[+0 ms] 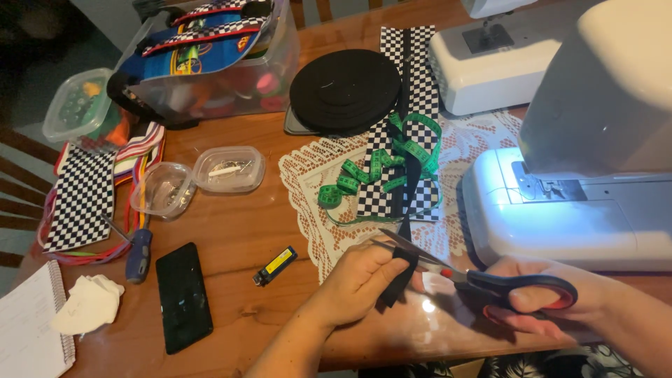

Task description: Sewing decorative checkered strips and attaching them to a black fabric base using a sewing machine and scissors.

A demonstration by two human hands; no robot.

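Low in the frame, the left hand (360,280) pinches a black webbing strap (399,278) taut while the right hand (542,297) grips red-handled scissors (490,278), whose open blades should cross the strap squarely.

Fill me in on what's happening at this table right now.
A person sits at a wooden table in front of a white sewing machine. The left hand pinches a black strap, and the right hand holds scissors with the blades open around it. A green measuring tape lies tangled on checkered fabric just beyond.
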